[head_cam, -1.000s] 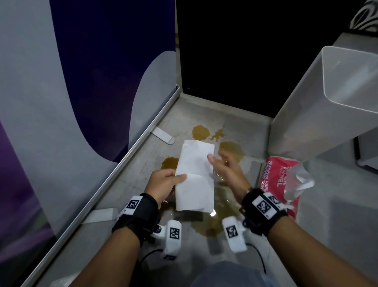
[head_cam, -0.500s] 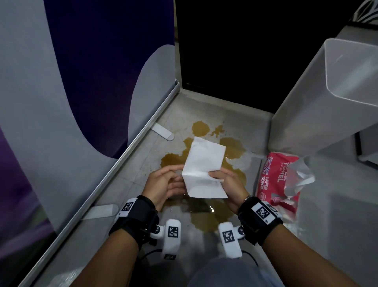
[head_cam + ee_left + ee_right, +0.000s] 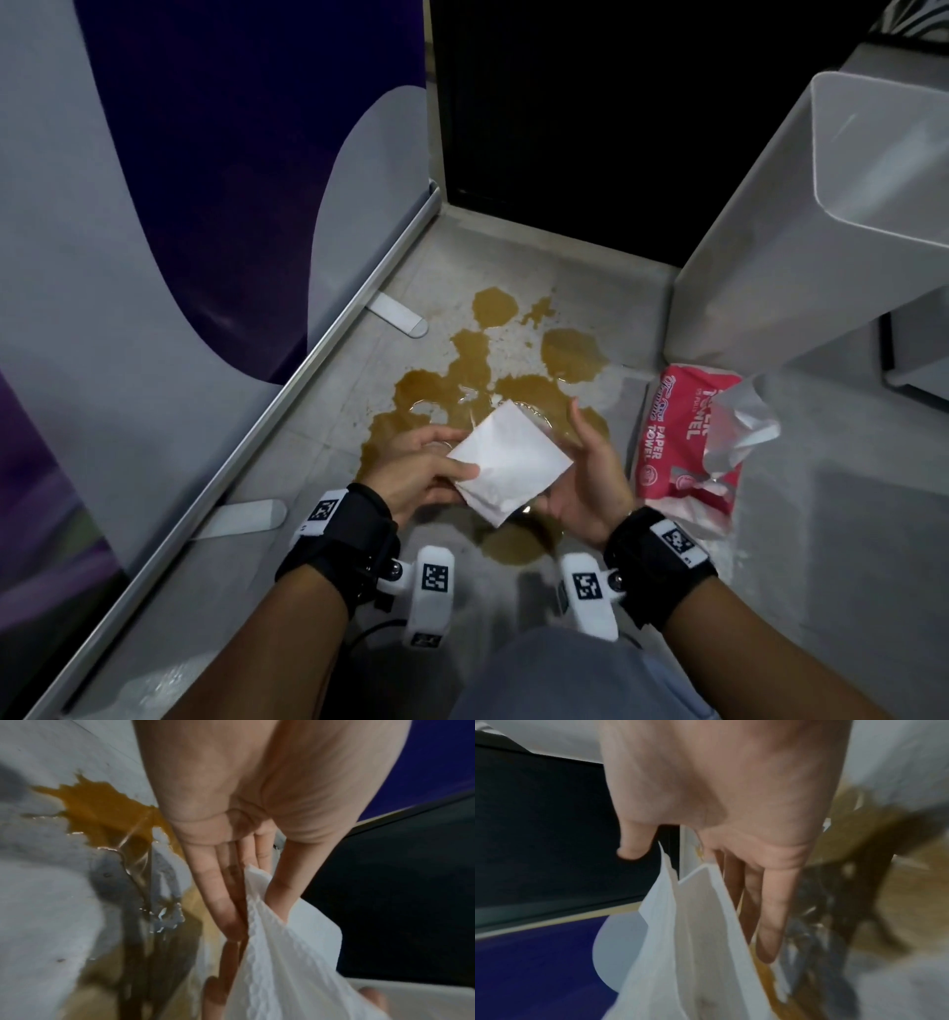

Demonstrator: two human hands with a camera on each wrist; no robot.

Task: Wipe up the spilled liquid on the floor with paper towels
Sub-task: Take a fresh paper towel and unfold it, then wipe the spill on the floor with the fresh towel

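Note:
A folded white paper towel [image 3: 508, 462] hangs in the air between both hands, above the brown spilled liquid [image 3: 477, 360] on the grey floor. My left hand [image 3: 436, 470] pinches its left corner, thumb on top and fingers beneath; the left wrist view shows that pinch on the paper towel [image 3: 282, 963]. My right hand [image 3: 585, 478] lies under the right edge with straight fingers and the thumb lifted off. In the right wrist view the right hand's fingers [image 3: 772, 912] run along the paper towel [image 3: 693, 943]. The spilled liquid [image 3: 102, 811] spreads in several joined puddles.
A red paper towel pack [image 3: 683, 437], torn open, lies on the floor at the right. Behind it leans a tall white bin [image 3: 821, 231]. A purple-and-grey banner [image 3: 205, 205] with a metal base rail [image 3: 318, 349] closes the left side. A dark opening lies ahead.
The long towel has been folded down to a smaller square. Both hands dropped lower and nearer to me. My right hand went from holding its edge to lying flat beneath it.

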